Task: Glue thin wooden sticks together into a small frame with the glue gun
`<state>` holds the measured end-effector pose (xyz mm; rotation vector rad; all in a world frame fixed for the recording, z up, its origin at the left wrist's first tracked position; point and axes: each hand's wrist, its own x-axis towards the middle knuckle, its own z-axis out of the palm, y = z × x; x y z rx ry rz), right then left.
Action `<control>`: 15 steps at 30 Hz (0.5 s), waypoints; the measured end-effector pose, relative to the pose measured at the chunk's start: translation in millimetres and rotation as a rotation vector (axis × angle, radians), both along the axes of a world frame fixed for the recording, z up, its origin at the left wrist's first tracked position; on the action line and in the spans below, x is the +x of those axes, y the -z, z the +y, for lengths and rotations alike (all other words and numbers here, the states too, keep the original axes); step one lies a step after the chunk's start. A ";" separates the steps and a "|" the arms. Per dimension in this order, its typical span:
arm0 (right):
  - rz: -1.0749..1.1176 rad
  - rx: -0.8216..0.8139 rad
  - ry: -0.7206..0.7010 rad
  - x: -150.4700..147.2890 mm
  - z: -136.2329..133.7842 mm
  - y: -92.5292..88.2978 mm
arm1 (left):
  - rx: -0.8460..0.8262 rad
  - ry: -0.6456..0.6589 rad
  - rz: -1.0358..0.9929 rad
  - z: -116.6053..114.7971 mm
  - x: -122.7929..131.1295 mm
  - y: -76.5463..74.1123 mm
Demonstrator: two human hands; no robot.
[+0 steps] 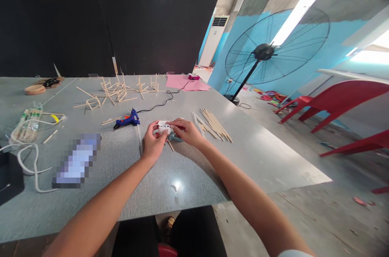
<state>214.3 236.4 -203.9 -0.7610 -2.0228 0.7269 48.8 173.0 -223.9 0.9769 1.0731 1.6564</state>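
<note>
A small white earbud case (pixel 164 129) with its lid raised is held just above the table by my left hand (pixel 154 140), thumb across its front. My right hand (pixel 187 130) has its thumb and fingers closed at the case's right side. A small white part with a dark spot shows at the opening, perhaps an earbud; the fingers partly cover it. Beneath the hands lie a thin wooden stick (pixel 171 146) and a blue-grey item (pixel 176 138), mostly hidden. To the left, a blue glue gun (pixel 129 120) lies on the table.
Loose wooden sticks (pixel 216 124) lie right of my hands. Stick frames (pixel 117 90) stand at the back, near pink paper (pixel 182 82). A phone (pixel 78 161), white cable (pixel 37 168) and bagged sticks (pixel 28 125) are left. A large fan (pixel 263 52) stands beyond the table.
</note>
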 end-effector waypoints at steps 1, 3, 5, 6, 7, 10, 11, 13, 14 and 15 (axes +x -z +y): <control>-0.011 -0.012 -0.021 2.2 1.3 -0.8 | -0.001 0.003 0.011 -0.5 -0.1 -1.3; -0.031 -0.034 -0.051 5.1 2.2 -1.7 | -0.003 0.008 0.040 -1.7 -0.7 -4.0; -0.044 -0.047 -0.061 5.6 1.2 -1.8 | -0.014 0.018 0.064 -3.0 -1.4 -6.2; -0.045 -0.050 -0.056 5.1 0.3 -1.7 | -0.022 0.024 0.070 -3.6 -1.6 -7.2; -0.044 -0.052 -0.048 4.2 -0.6 -1.6 | -0.030 0.029 0.074 -4.2 -1.8 -7.9; -0.024 -0.059 -0.011 0.7 -3.1 -0.9 | -0.038 0.036 0.071 -5.4 -1.5 -9.3; -0.015 -0.065 0.003 -0.4 -3.6 -0.6 | -0.035 0.036 0.066 -5.7 -1.3 -9.6; 0.005 -0.084 0.027 -2.5 -4.8 -0.1 | -0.029 0.037 0.052 -5.8 -0.9 -10.0; 0.015 -0.097 0.039 -3.4 -5.4 0.0 | -0.027 0.040 0.044 -5.8 -0.8 -10.3; 0.026 -0.113 0.051 -4.1 -6.3 0.1 | -0.026 0.044 0.037 -5.6 -0.7 -10.6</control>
